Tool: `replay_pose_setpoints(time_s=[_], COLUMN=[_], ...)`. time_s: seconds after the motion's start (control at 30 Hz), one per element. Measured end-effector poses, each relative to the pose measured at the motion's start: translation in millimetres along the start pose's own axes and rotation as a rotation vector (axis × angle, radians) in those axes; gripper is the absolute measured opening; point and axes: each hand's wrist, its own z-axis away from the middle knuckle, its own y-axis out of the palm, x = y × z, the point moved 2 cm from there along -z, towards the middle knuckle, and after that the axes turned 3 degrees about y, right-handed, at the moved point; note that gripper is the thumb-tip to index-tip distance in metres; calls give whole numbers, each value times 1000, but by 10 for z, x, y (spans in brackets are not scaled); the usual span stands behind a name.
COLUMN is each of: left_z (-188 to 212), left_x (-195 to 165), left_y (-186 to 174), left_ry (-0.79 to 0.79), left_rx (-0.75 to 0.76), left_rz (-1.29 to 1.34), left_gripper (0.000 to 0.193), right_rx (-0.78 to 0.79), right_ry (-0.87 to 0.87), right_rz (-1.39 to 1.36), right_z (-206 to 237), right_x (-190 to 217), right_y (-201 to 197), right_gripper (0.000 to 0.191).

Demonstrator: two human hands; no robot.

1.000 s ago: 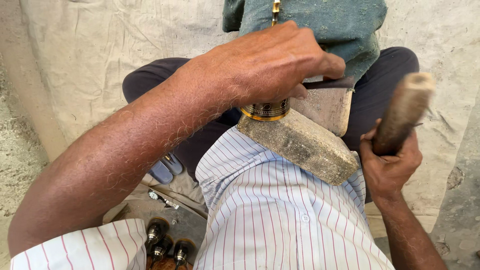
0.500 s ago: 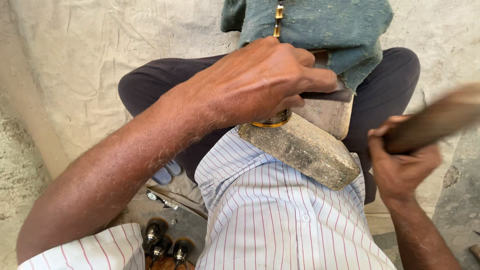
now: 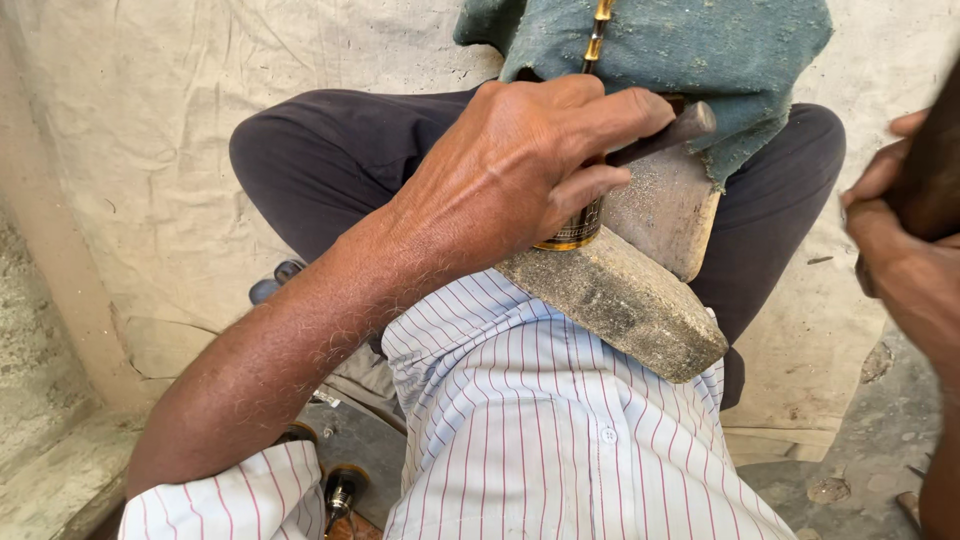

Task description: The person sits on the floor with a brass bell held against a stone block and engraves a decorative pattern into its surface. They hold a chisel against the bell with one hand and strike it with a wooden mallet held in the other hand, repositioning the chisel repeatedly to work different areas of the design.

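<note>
Ground cloth: a large pale, stained sheet covers the ground and the left side; it has creases and some small tears.
Bare ground: grey rough ground shows at the lower right, past the edge of the sheet.
Legs: crossed legs in dark trousers lie on the sheet, across the middle.
Shirt: white shirt with thin red stripes, at the bottom centre.
Green cloth: a dusty green cloth hangs over the top of the lap; a thin jointed yellow rod crosses it.
Stone block: a grey stone block rests tilted on the lap, one end against a second block that stands behind it.
Left hand: the left hand is closed around a thin dark metal rod and lies over a small cylinder with a dark, patterned band and golden rim, which stands on the stone block.
Right hand: the right hand is at the right edge, wrapped around a dark handle, well apart from the block.
Small things: dark round pieces with brass rings lie on the ground at the lower left, beside the sleeve.
Open room: free space is between the block and the right hand.
</note>
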Motion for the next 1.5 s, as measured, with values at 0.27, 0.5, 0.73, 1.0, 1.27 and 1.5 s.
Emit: replay_pose_setpoints(time_s=[0.27,0.5,0.73,1.0,1.27,1.5], left_z=[91,287,417,409,312,191], left_x=[-14,-101,-211,-262,-269,-279], left_y=[-15,132,416,443,314,184], left_ry=[-50,-246,-385,-401,-308,-252], left_rx=[-120,-369,-591,-606,-444,-309], left_rz=[112,292,250,136,130,142], left_gripper=[36,40,25,25,36,39], right_rx=[61,63,59,57,55,2], right_ry=[-503,-471,-481,-471,-456,-336], right_rz=[803,747,729,696,635,366], right_z=[-183,-328,-462,-512,-623,-398], right_x=[-644,-716,-692,-671,-557,-537], right_y=[19,33,60,60,30,15], right_gripper=[21,21,20,20,20,20])
